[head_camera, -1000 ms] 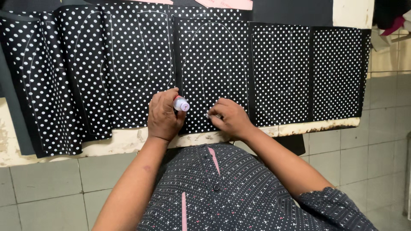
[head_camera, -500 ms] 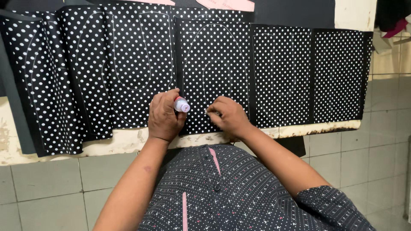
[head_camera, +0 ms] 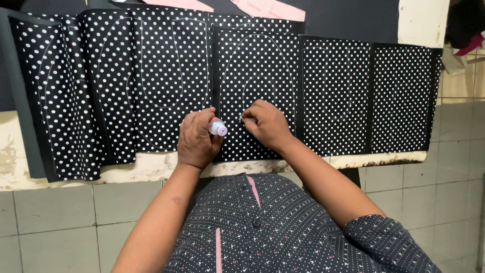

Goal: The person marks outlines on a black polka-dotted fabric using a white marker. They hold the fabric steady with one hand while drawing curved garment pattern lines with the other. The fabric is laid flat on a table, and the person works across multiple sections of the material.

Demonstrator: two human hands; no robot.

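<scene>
My left hand (head_camera: 194, 137) is closed around a small clear bottle with a pale cap (head_camera: 217, 127), held just above the near edge of the middle black polka-dot fabric piece (head_camera: 257, 65). My right hand (head_camera: 265, 124) rests on that same piece, fingertips pinched together on the cloth; whether they grip something small I cannot tell. Faint white curved outlines are drawn on the fabric above both hands.
Several black polka-dot fabric pieces lie side by side: left (head_camera: 106, 86), right (head_camera: 336, 96) and far right (head_camera: 404, 96). They rest on a worn white table edge (head_camera: 151, 169). Pink paper strips (head_camera: 268, 9) lie at the back. Grey floor tiles (head_camera: 55, 222) are below.
Both hands have stayed almost in place; the right hand's fingers have shifted slightly on the fabric. The bottle remains in my left hand.
</scene>
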